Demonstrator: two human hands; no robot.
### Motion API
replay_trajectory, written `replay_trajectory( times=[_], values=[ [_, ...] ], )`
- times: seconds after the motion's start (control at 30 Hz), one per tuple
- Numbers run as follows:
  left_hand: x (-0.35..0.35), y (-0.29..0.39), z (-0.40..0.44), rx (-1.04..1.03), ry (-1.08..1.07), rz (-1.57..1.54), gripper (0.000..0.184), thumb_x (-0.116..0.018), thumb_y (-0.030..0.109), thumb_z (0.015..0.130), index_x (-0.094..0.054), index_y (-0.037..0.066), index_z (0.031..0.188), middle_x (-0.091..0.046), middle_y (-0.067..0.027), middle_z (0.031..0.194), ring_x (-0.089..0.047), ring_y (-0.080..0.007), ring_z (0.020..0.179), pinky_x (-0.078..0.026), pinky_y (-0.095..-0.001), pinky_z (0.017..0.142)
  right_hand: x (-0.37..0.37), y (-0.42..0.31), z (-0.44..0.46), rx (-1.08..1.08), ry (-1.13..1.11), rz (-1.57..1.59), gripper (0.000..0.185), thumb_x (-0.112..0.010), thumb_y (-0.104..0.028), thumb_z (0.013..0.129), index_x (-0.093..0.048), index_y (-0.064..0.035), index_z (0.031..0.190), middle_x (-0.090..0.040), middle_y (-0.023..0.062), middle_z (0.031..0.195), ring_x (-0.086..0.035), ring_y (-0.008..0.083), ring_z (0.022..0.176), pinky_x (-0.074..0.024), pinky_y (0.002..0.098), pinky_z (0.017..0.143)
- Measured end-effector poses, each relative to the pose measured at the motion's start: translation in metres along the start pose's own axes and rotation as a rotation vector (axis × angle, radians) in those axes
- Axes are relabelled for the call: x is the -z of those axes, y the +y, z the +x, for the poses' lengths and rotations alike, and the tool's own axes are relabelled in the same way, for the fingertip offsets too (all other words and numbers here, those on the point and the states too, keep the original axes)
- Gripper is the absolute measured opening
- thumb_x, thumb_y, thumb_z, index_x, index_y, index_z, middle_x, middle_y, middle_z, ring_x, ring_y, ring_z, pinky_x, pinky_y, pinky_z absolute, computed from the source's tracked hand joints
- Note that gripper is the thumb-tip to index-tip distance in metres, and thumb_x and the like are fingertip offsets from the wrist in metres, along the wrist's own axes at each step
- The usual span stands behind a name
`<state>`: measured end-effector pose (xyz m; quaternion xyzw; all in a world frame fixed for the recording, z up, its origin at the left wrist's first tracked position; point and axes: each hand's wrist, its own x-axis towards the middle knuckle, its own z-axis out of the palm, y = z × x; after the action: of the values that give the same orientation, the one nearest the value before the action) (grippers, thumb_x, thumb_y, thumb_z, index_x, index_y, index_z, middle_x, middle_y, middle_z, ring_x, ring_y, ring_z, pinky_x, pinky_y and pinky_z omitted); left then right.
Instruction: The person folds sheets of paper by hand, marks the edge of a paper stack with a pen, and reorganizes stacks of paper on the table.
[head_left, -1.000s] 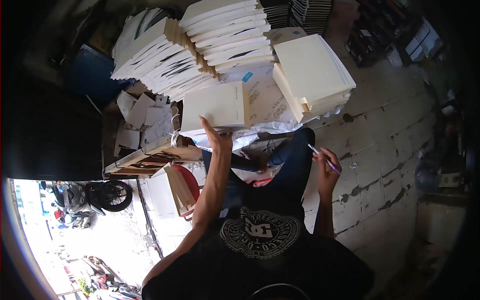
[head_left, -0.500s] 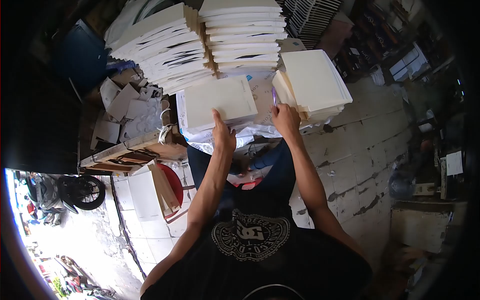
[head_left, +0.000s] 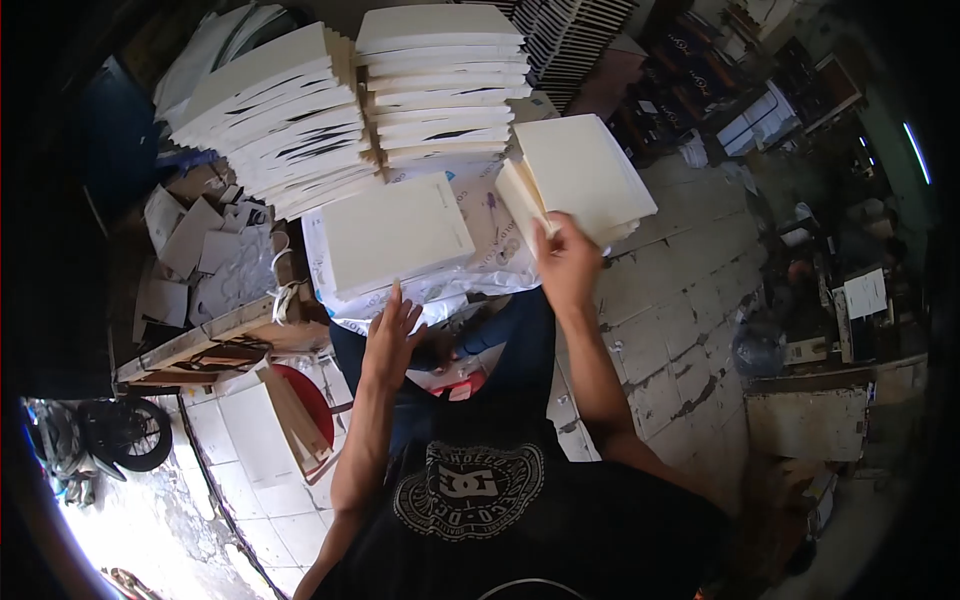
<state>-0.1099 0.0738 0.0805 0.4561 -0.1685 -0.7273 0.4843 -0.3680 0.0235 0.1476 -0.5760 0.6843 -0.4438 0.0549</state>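
The right hand [head_left: 568, 258] is now reaching the near end of the folded sheets [head_left: 517, 190], which are lying along the left side of the right-hand paper pile [head_left: 590, 165]. A second ago it was hanging out over the floor with a pen; half a second ago it was hovering just beside these sheets. Its fingers are curling in narrowly, though whether they are gripping the sheets — or still keeping the pen — cannot be told.

The left hand [head_left: 393, 335] is changing too. It was pressing its thumb on the middle paper stack [head_left: 395, 230]; now it is sitting at the near edge, fingers loosely spread, holding nothing that shows. Whether a fingertip is still touching the edge is unclear.

The middle stack is lying flat on the wrapped worktop [head_left: 487, 222], near the two tall piles [head_left: 440, 85] at the far side. Judging by this, the handling is shifting rightward — the middle stack is resting unpinned while the folded sheets are getting the attention.
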Motion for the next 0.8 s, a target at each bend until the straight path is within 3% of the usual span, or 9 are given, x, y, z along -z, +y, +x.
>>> replay_trajectory(
  times=[0.07,0.17,0.23,0.3,0.37,0.4,0.57,0.67,0.8],
  values=[
    [-0.008,0.017,-0.048,-0.134,-0.156,0.245,0.074,-0.055,0.044,0.098,-0.03,-0.004,0.148,-0.041,-0.021,0.148,-0.04,-0.0325,0.138,-0.032,-0.0475,0.112,0.052,0.019,0.028,0.231,0.341,-0.228,0.043,-0.079,-0.03,0.08,-0.064,-0.0032,0.111,-0.064,0.0168,0.1,-0.063,0.0334,0.095,-0.0493,0.0443,0.081],
    [-0.024,0.052,-0.11,-0.528,-0.449,0.298,0.07,-0.055,0.049,0.096,-0.04,-0.003,0.141,-0.049,-0.0187,0.139,-0.045,-0.0341,0.133,-0.034,-0.0511,0.11,0.073,0.115,0.071,0.107,0.452,-0.816,0.063,-0.072,-0.055,0.081,-0.064,-0.0011,0.112,-0.063,0.0176,0.099,-0.061,0.035,0.095,-0.0473,0.0471,0.082],
    [-0.047,0.078,-0.147,-0.955,-0.596,0.215,0.064,-0.053,0.05,0.096,-0.047,-0.001,0.135,-0.054,-0.0196,0.132,-0.047,-0.0346,0.129,-0.035,-0.0533,0.109,0.079,0.168,0.089,-0.13,0.141,-0.46,0.067,-0.068,-0.062,0.081,-0.068,0.0011,0.103,-0.064,0.0179,0.094,-0.063,0.0356,0.095,-0.0486,0.0454,0.081],
    [-0.092,0.096,-0.181,-1.345,-0.527,0.06,0.052,-0.051,0.045,0.098,-0.052,-0.003,0.119,-0.059,-0.021,0.121,-0.055,-0.0335,0.12,-0.04,-0.0543,0.106,0.08,0.178,0.095,-0.153,0.162,-0.355,0.058,-0.066,-0.055,0.086,-0.072,0.002,0.094,-0.068,0.0181,0.085,-0.066,0.0326,0.082,-0.0501,0.0437,0.073],
    [-0.092,0.121,-0.204,-1.333,-0.683,0.175,0.042,-0.058,0.052,0.09,-0.058,0.019,0.116,-0.05,-0.0062,0.134,-0.04,-0.0342,0.129,-0.028,-0.0635,0.107,0.079,0.186,0.101,-0.117,0.186,-0.322,0.051,-0.064,-0.049,0.09,-0.073,0.0007,0.094,-0.07,0.0171,0.085,-0.067,0.03,0.077,-0.0503,0.0422,0.069],
    [-0.072,0.142,-0.211,-1.13,-0.959,0.399,0.048,-0.066,0.063,0.08,-0.062,0.045,0.124,-0.038,0.0086,0.153,-0.018,-0.0364,0.148,-0.012,-0.073,0.111,0.08,0.185,0.104,-0.098,0.205,-0.333,0.047,-0.063,-0.046,0.092,-0.073,0.0,0.094,-0.07,0.0162,0.085,-0.067,0.0291,0.077,-0.0503,0.0419,0.069],
    [-0.102,0.123,-0.21,-1.228,-1.003,0.283,0.046,-0.066,0.056,0.084,-0.06,0.034,0.124,-0.042,0.0022,0.146,-0.027,-0.037,0.142,-0.02,-0.0678,0.11,0.082,0.176,0.113,0.075,0.356,-0.241,0.036,-0.061,-0.034,0.096,-0.072,0.0006,0.095,-0.071,0.0147,0.088,-0.067,0.024,0.077,-0.0502,0.0368,0.067],
    [-0.107,0.12,-0.21,-1.212,-1.01,0.275,0.049,-0.067,0.055,0.084,-0.058,0.029,0.124,-0.042,-0.0022,0.144,-0.03,-0.0369,0.14,-0.023,-0.0642,0.11,0.097,0.157,0.111,0.035,0.417,0.286,0.033,-0.06,-0.025,0.098,-0.067,0.0068,0.101,-0.071,0.0132,0.09,-0.067,0.0187,0.08,-0.051,0.0326,0.069],
    [-0.105,0.114,-0.203,-1.208,-0.999,0.242,0.053,-0.068,0.054,0.083,-0.055,0.022,0.123,-0.043,-0.0081,0.141,-0.034,-0.0368,0.137,-0.027,-0.0595,0.109,0.131,0.086,0.09,0.088,0.54,0.505,0.031,-0.06,-0.023,0.098,-0.063,0.0071,0.105,-0.071,0.0152,0.092,-0.068,0.0178,0.082,-0.0546,0.0295,0.073]
  ],
)
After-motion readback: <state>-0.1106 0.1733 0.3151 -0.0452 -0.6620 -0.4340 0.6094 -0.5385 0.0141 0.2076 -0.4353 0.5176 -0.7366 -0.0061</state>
